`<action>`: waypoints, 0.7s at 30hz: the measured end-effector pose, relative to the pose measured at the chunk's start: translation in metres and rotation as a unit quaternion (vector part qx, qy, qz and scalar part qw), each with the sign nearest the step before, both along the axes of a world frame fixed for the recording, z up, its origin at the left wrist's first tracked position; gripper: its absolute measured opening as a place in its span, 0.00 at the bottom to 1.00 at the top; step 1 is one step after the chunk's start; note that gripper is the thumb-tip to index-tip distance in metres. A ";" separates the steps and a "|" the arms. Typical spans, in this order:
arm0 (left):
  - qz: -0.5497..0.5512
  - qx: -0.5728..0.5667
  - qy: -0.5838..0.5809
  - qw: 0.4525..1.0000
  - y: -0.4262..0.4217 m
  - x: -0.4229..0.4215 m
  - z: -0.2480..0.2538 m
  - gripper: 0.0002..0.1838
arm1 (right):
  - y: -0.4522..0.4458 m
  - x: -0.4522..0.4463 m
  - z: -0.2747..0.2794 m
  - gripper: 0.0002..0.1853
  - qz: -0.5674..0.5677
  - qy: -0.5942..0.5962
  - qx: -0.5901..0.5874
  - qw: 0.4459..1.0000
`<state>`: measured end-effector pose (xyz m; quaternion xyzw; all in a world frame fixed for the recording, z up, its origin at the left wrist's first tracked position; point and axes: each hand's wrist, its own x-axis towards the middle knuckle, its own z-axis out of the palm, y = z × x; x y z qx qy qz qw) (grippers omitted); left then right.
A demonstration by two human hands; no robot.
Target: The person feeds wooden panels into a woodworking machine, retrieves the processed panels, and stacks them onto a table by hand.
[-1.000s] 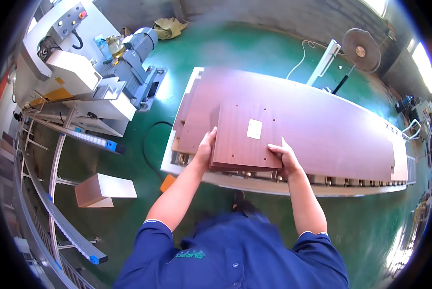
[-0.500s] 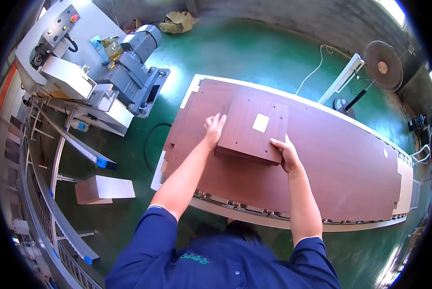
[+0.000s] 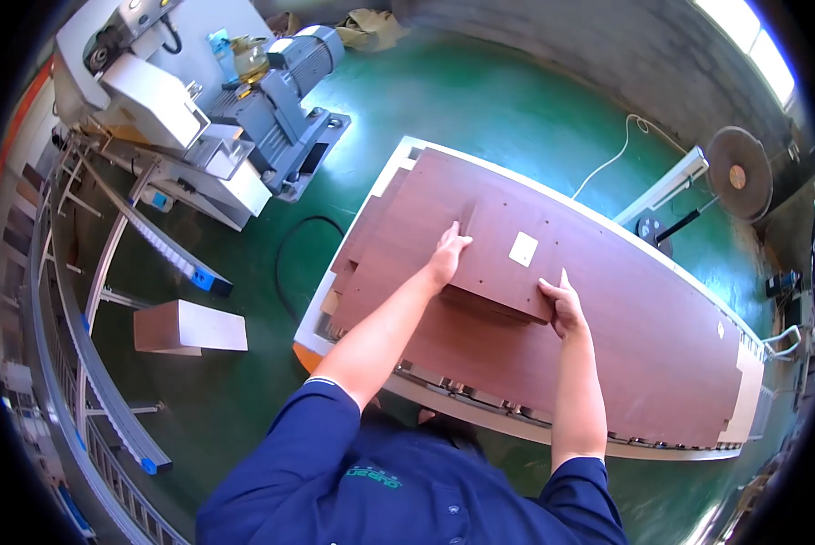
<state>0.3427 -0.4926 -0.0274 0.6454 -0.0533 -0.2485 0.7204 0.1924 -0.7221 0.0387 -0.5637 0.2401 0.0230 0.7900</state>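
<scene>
A short stack of brown wood-grain panels (image 3: 496, 266), with small drilled holes and a white label (image 3: 523, 249) on top, lies on larger brown boards (image 3: 630, 336). At its left edge is my left hand (image 3: 447, 256), fingers closed against the side and thumb reaching toward the top. My right hand (image 3: 564, 302) grips the front right corner, with the thumb on the top face and the other fingers along the side. Parts of the fingers on both hands are hidden by the panels or the hands themselves.
The boards rest on a long white-edged table (image 3: 507, 186). A grey motor (image 3: 285, 100) belongs to the machine at upper left. A curved roller conveyor (image 3: 126, 400) runs down the left, near a pale box-shaped piece (image 3: 189, 328). A fan (image 3: 739, 174) stands at the right.
The whole view has shifted and turned slightly. My left hand, earlier with curled fingers by the stack's left edge, now lies closer against it. The right hand keeps its corner hold.
</scene>
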 end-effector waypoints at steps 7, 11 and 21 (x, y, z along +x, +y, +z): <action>-0.023 0.064 -0.147 0.987 -0.027 0.019 -0.033 0.38 | 0.003 -0.004 -0.014 0.28 -0.026 0.035 -0.044 0.998; -0.105 0.160 -0.109 0.975 -0.012 0.031 -0.030 0.43 | 0.006 0.001 -0.006 0.30 0.012 0.029 -0.023 0.999; 0.129 -0.197 0.053 0.970 0.378 0.054 0.060 0.22 | 0.001 -0.008 -0.031 0.30 -0.180 0.092 -0.327 0.923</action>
